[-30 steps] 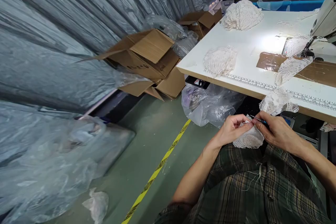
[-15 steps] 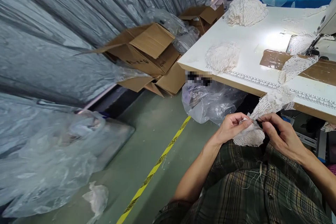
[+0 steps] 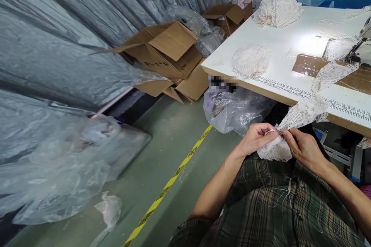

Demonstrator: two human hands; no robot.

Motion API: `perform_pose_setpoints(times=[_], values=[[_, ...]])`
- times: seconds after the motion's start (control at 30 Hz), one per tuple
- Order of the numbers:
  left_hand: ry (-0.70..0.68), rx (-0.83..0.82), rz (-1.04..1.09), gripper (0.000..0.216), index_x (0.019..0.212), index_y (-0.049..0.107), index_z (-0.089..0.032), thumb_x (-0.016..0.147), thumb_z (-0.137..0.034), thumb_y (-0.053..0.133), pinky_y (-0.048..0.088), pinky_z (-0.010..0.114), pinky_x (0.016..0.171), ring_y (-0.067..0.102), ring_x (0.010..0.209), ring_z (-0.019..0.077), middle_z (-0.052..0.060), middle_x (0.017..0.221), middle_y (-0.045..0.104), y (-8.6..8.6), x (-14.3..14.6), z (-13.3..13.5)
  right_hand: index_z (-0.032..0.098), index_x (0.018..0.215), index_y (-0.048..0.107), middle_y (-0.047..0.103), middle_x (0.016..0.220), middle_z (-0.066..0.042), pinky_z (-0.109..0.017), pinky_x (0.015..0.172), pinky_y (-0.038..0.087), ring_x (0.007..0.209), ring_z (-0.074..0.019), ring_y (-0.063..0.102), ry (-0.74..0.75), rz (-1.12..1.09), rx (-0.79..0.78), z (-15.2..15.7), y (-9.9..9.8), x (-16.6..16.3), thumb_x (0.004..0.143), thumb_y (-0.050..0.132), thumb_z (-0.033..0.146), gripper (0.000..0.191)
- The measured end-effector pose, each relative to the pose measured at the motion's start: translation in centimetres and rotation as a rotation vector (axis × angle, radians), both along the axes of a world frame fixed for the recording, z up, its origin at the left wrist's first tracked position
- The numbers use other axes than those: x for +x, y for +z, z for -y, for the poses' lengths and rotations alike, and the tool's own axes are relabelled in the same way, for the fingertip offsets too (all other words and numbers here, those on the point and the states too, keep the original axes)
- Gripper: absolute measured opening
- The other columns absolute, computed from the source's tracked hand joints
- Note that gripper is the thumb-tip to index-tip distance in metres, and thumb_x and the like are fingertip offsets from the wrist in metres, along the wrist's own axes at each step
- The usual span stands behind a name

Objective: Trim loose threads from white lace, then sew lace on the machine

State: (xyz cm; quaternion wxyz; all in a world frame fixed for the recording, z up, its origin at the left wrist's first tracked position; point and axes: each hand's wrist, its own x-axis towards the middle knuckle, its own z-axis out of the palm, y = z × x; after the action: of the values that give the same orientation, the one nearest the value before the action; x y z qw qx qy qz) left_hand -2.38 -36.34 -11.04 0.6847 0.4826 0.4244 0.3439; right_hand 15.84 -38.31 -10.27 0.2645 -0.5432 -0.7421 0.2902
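White lace [image 3: 274,150]: bunched just above the lap, in front of the desk [image 3: 281,56]; from it a lace run [image 3: 307,110] seems to climb over the front edge to the sewing machine [image 3: 354,49]
Left hand [image 3: 256,141]: I see thumb and forefinger pinched on the lace, other fingers curled
Right hand [image 3: 305,147]: fingers bent, tips just beside the left's, at the lace; whether they grip cloth or something small I cannot tell
Lace run: my main worry, since a hard pull from the lap could drag the far end askew at the machine
Openwork: could tear or stretch if the hands tug apart
Plaid clothing [image 3: 261,200]: its loose threads [image 3: 286,191] might snag in the lace
Near pile [image 3: 251,61]: lies by the desk's front edge; I judge a bump could send it down onto the plastic bag [image 3: 228,112]
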Motion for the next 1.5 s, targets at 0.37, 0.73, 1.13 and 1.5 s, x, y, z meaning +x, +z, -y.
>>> perform_pose_setpoints(times=[0.37, 0.73, 1.13, 1.5], values=[[-0.025, -0.037, 0.051, 0.045, 0.082, 0.069, -0.011, 0.07, -0.054, 0.078, 0.043, 0.022, 0.06, 0.057, 0.063, 0.0102, 0.003, 0.073, 0.067, -0.7, 0.4, 0.4, 0.022, 0.087, 0.048, 0.055, 0.075, 0.0, -0.025, 0.054, 0.043, 0.06, -0.0133, 0.05, 0.053, -0.272, -0.083, 1.6, -0.5, 0.2, 0.091, 0.05, 0.051, 0.029], [0.155, 0.401, -0.289, 0.059, 0.127, 0.059, -0.017, 0.076, -0.04, 0.077, 0.049, 0.038, 0.095, 0.059, 0.117, 0.0258, 0.015, 0.135, 0.057, -4.0, 1.9, -4.0, 0.022, 0.082, 0.053, 0.06, 0.075, -0.002, -0.028, 0.054, 0.044, 0.057, -0.0149, 0.053, -0.079, -0.088, 0.042, 1.8, -1.3, 1.9, 0.091, 0.05, 0.042, 0.021], [-0.162, 0.825, -0.457, 0.014, 0.074, 0.068, -0.02, 0.084, -0.024, 0.058, 0.045, 0.033, 0.08, 0.064, 0.074, 0.0174, 0.004, 0.074, 0.071, -1.4, 3.5, 0.0, 0.019, 0.091, 0.057, 0.063, 0.075, -0.002, -0.026, 0.047, 0.04, 0.043, -0.009, 0.043, -0.423, -0.199, 0.213, -0.3, 0.0, 1.4, 0.082, 0.063, 0.058, 0.041], [-0.007, 0.552, -0.026, 0.049, 0.117, 0.068, -0.019, 0.084, -0.054, 0.062, 0.043, 0.039, 0.102, 0.055, 0.118, 0.0267, 0.012, 0.125, 0.059, -0.5, 0.7, -2.1, 0.019, 0.078, 0.061, 0.055, 0.06, 0.002, -0.022, 0.049, 0.038, 0.05, -0.0104, 0.045, 0.074, -0.287, 0.215, 2.4, 1.1, 0.3, 0.092, 0.053, 0.025, 0.017]])
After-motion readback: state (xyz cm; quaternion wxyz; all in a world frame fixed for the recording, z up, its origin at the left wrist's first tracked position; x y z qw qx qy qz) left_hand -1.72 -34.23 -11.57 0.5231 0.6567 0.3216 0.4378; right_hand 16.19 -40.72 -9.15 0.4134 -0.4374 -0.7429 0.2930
